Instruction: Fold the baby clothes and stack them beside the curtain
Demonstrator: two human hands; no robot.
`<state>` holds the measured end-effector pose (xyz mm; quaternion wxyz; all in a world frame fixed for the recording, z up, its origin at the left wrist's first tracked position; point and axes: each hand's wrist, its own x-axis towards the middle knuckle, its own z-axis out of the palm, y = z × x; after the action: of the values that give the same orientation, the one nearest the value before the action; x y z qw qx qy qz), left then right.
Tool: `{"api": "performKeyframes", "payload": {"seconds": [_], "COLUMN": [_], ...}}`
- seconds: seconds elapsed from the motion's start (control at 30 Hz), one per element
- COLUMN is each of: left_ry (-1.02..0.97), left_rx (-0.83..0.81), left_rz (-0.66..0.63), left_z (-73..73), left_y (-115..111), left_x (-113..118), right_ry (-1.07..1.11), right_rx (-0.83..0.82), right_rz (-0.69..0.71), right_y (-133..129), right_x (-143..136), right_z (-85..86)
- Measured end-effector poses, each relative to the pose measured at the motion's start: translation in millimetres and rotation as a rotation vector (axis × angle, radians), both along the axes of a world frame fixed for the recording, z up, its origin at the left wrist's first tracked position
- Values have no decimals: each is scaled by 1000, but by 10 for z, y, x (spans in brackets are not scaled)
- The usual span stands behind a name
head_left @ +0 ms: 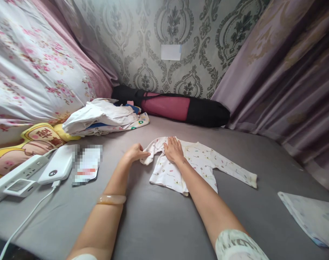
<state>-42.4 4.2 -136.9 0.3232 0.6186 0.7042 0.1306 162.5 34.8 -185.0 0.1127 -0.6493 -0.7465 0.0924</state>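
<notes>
A small white long-sleeved shirt (199, 155) with a scattered little print lies spread on the grey sheet (153, 224). The cuff of its left-side sleeve is pinched between the thumb and fingers of my left hand (135, 152), and that sleeve bends downward. My right hand (174, 150) rests flat, fingers stretched out, on the shirt near the same shoulder. The other sleeve reaches out to the right, lying flat. A pale bangle (111, 199) circles my left forearm.
At the back left is a pile of clothes (104, 115). A long black and dark-pink bag (167, 108) lies along the wall. On the left are a power strip (18, 175), a white power bank (58, 164) with a cable, a phone (87, 164) and a yellow plush (37, 144). Folded fabric (313, 216) lies right.
</notes>
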Motion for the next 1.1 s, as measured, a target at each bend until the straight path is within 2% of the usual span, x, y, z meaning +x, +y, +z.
{"api": "performKeyframes", "payload": {"seconds": [0.13, 0.27, 0.4, 0.5, 0.57, 0.7, 0.8, 0.93, 1.1], "left_ry": [-46, -239, -472, -506, -437, -89, 125, 336, 477], "left_rx": [-58, -79, -11, 126, 236, 405, 390, 345, 348], "left_rz": [-40, -35, 113, 263, 303, 321, 310, 206, 104], "left_z": [16, 75, 129, 109, 73, 17, -10, -77, -179], "left_y": [-15, -48, -63, -10, 63, 232, 300, 299, 284], "left_x": [9, -150, -336, -407, -412, -362, -338, -362, -374], "right_ry": [-3, 1, 1, 4, 10, 12, 7, -6, -7], "right_rx": [-10, -15, -22, -25, -22, -12, -11, -7, 13], "right_rz": [-2, -1, 0, -6, -5, -7, -4, 7, 4], "right_y": [-9, -14, -12, -10, -11, -23, -43, -69, -74], "right_x": [-3, -1, 0, -3, -5, -7, -9, -13, -15], "right_z": [11, 22, 21, 18, 15, 14, 27, 53, 54]}}
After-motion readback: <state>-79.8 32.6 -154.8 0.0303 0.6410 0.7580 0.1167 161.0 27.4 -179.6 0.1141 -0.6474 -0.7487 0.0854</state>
